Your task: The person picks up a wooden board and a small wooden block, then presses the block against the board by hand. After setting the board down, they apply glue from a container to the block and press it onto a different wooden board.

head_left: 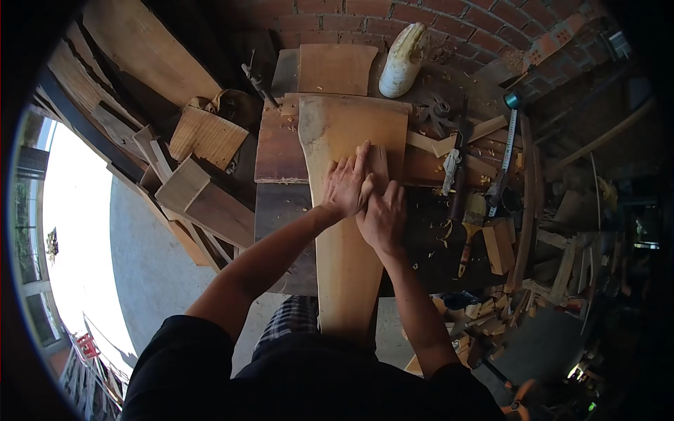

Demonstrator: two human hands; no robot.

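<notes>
Setting: brick wall (421, 28) across the top of the frame, a dark cluttered bench (281, 203) below it, daylight and pavement at the far left.
Board: a long pale board (351, 231) runs from upper centre down to the person's lap, lying lengthwise over the bench.
Block: a small block (379, 165), perhaps a sanding pad or a short piece of wood, lies flat on the board just above centre frame.
Left hand: the left hand (347, 186) lies flat, fingers together and stretched forward, pressing on the block's left edge.
Right hand: the right hand (382, 217) sits just below and right, fingers curled down on the board behind the block and touching the left hand.
Technique: my judgement is that even pressure from both palms, strokes along the grain, and a steady board (it overhangs the bench toward the lap) would serve best.
Nearby: a white jug (404, 59) at upper centre, a tape (507, 140) and a brush (472, 231) to the right, offcuts (203, 175) at left.
Hard to tell: most of the block is covered by fingers; the board's near end is cut off behind the dark shirt; the lower right corner is too dim to read.
</notes>
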